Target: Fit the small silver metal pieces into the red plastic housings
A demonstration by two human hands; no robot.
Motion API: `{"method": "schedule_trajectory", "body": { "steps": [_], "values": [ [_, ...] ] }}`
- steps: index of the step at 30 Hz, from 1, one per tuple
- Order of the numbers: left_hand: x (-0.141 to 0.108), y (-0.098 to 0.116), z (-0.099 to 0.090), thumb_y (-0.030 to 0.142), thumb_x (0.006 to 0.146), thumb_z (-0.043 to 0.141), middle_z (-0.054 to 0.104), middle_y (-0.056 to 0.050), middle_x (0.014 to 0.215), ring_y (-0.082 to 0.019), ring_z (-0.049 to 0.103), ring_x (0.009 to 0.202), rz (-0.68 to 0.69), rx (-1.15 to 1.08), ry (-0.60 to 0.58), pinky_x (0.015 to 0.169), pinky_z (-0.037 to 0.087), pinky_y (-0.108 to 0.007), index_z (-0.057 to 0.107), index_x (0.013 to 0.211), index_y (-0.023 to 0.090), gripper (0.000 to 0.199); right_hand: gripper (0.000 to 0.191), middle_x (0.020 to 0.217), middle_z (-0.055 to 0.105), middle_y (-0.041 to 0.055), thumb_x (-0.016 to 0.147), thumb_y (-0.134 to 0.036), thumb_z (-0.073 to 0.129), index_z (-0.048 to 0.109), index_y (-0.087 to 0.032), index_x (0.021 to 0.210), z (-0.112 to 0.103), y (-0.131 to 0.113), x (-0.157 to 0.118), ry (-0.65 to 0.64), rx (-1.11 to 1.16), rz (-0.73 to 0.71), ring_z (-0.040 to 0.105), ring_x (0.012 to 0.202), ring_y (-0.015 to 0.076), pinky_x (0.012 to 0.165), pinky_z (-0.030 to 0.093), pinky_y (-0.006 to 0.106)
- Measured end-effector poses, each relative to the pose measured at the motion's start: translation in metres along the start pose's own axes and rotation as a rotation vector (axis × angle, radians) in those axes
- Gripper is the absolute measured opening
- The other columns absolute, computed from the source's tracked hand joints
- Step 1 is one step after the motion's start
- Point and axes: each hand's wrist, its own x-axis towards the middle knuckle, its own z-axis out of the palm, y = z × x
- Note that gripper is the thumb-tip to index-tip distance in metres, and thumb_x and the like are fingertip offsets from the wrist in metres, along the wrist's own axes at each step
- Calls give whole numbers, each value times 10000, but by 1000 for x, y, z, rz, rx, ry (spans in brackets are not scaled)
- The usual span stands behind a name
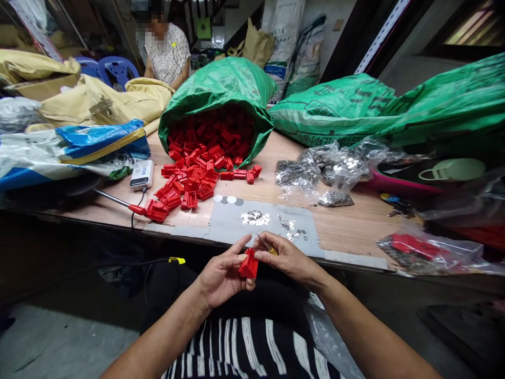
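Note:
Just in front of the table edge, my left hand (223, 276) is closed around a red plastic piece (248, 265), thumb on its top. My right hand (284, 257) grips a thin pointed tool with a yellow handle (273, 251), its fingertips touching the right side of the red piece. On the grey mat (224, 226) beyond lie a pile of small shiny metal plates (255, 218) and a smaller scatter of metal bits (287, 223). Many red pieces (189, 181) spill from a green sack (224, 81) onto the table behind.
Clear bags of metal parts (335, 166) lie right of the sack. A white device (142, 174) with a cable sits left. A pink tray (398, 181) and a bag with red pieces (426, 250) are at right. A person (168, 52) sits beyond the table.

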Motion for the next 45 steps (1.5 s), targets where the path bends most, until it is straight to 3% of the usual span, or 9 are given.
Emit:
{"method": "schedule_trajectory", "body": {
  "steps": [6,11,20,27,31,34,37,42,45],
  "values": [
    [3,1,-3,179,812,559,606,-52,800,-137,574,568,-51,-26,-16,590,409,-279,304,1440,218,679,371,684,448,-55,753,-490,701,524,-174,830,-1,-3,3,-109,180,136,348,557,74,472,264,198],
    [4,3,-5,187,815,554,600,-55,795,-131,555,571,-57,-67,-25,581,391,-263,326,1423,221,651,401,624,412,-73,766,-541,664,520,-173,841,-4,0,6,-144,209,171,273,499,63,451,187,212],
    [5,3,-6,158,828,512,604,-61,811,-132,560,559,-74,-83,-5,575,393,-261,311,1404,193,612,346,719,489,-39,786,-466,680,523,-157,800,-4,1,11,-148,126,83,411,655,100,592,317,226],
    [6,0,-7,135,794,545,614,-53,834,-135,575,515,-74,-4,8,544,411,-276,344,1386,190,628,345,748,426,-42,784,-449,680,472,-174,780,-5,7,12,-229,81,59,376,690,111,621,321,236],
    [6,-2,-6,164,797,568,622,-52,856,-125,582,531,-53,6,22,556,429,-273,365,1378,201,616,353,746,409,-39,787,-459,667,451,-181,753,-4,5,12,-185,4,45,365,686,115,617,319,242],
    [6,-1,-3,305,868,526,641,-63,839,-145,609,597,48,165,77,581,446,-277,386,1385,211,543,348,725,416,-40,795,-450,657,437,-186,739,-2,5,11,-67,18,36,375,661,108,591,316,239],
    [6,1,-2,432,887,505,652,-75,927,-158,626,728,247,524,188,655,472,-280,489,1330,235,485,340,669,398,-66,797,-450,652,422,-200,787,1,10,9,57,153,108,317,536,74,480,231,220],
    [8,-1,-9,281,764,707,636,-56,1088,-191,600,980,761,1148,275,839,477,-300,648,1116,245,359,368,595,347,-98,776,-468,667,406,-210,811,14,19,5,81,335,175,252,458,47,427,150,199],
    [9,-3,-12,239,778,696,681,-48,994,-178,626,932,889,1284,300,843,481,-299,645,1070,224,296,376,590,348,-102,765,-460,683,408,-207,809,18,19,4,61,379,185,255,451,41,419,153,188]
  ]
}}
